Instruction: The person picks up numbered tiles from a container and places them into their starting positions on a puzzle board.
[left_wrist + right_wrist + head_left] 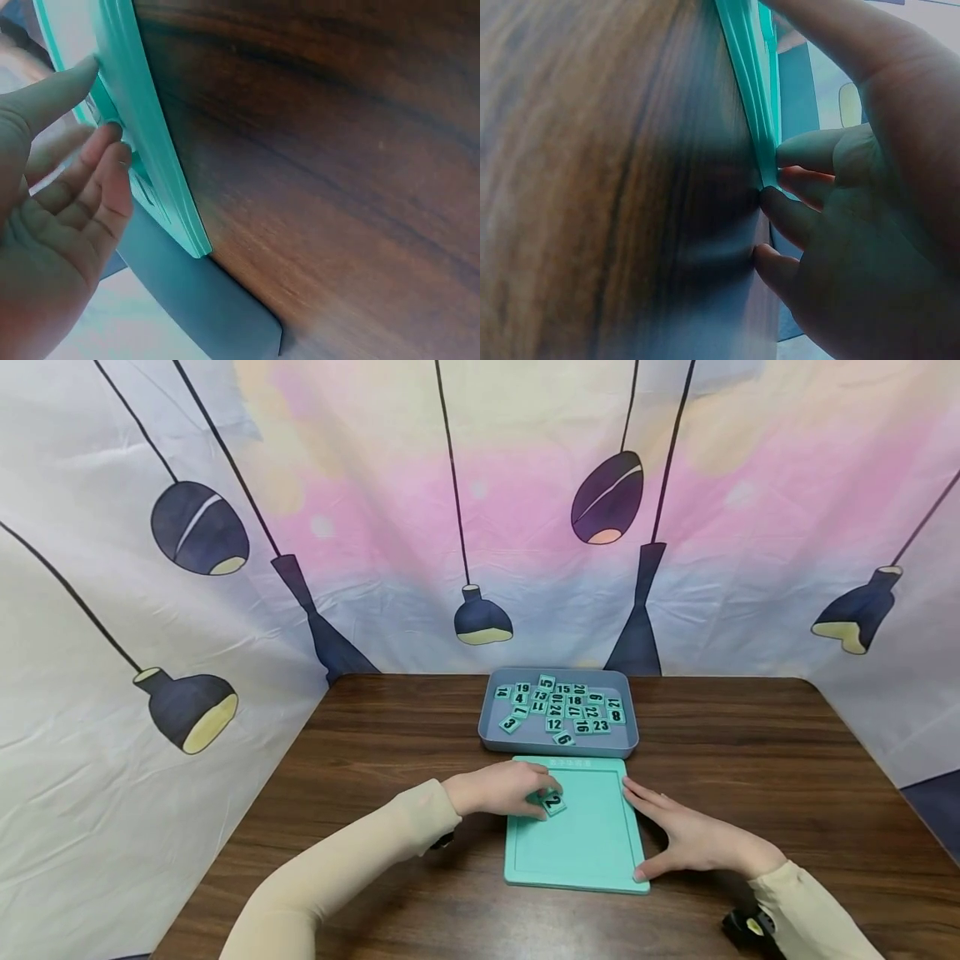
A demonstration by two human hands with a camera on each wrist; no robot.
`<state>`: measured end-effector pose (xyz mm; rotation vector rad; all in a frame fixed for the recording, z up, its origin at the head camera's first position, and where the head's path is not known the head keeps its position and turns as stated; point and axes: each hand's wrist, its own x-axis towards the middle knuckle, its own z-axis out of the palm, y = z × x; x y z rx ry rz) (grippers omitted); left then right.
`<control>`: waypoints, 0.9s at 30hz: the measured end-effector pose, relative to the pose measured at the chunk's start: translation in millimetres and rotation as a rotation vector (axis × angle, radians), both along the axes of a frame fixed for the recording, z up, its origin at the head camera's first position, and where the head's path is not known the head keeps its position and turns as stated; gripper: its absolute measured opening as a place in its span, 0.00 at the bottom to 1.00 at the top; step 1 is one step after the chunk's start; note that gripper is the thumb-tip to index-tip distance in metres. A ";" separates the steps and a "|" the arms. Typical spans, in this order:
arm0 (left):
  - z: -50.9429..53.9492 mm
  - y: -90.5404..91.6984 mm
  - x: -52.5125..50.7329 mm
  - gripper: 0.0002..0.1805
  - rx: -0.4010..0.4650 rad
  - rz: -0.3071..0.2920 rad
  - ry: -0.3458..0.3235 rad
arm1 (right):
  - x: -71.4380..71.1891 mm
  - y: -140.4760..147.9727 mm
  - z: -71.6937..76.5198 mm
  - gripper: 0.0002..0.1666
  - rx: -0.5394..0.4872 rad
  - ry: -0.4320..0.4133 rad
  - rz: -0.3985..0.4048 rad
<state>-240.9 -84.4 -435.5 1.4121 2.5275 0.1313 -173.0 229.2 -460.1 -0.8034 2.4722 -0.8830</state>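
A light green number-puzzle board (pixel 581 847) with a raised rim lies on the table. My left hand (pixel 506 789) is over its upper left part, pinching a small green tile marked 2 (pixel 553 802) between thumb and fingers. That tile sits askew to the board's edges. In the left wrist view the fingers (pixel 101 161) curl close to the board's rim and hide most of the tile. My right hand (pixel 693 835) rests along the board's right edge, fingers spread and fairly straight, with the thumb at the lower right corner.
Directly behind the board stands a grey-blue tray (pixel 558 747) holding several loose green number tiles (pixel 555 706), turned various ways. The dark wooden table (pixel 397 727) extends to both sides. A printed cloth (pixel 390 527) with lamp drawings hangs behind it.
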 end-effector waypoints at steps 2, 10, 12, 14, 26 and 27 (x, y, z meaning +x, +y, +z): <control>1.2 0.7 -0.4 0.20 0.000 -0.027 0.019 | 0.9 0.1 1.6 0.71 -0.004 0.000 -0.001; -5.0 6.7 -2.4 0.17 0.015 -0.002 0.223 | 1.3 0.5 1.9 0.70 -0.005 0.003 0.003; -7.1 7.5 -4.3 0.18 0.031 0.026 0.237 | 1.1 0.5 1.0 0.70 -0.009 0.003 0.008; -9.4 7.4 -7.1 0.18 0.049 0.050 0.236 | 0.7 0.5 0.5 0.70 -0.011 0.003 0.011; -14.4 3.8 -14.1 0.17 0.117 0.240 0.162 | -0.4 0.6 -1.0 0.71 0.005 0.013 0.005; -14.6 3.7 -14.0 0.17 0.121 0.249 0.161 | -0.6 0.7 -1.0 0.71 0.005 0.013 0.004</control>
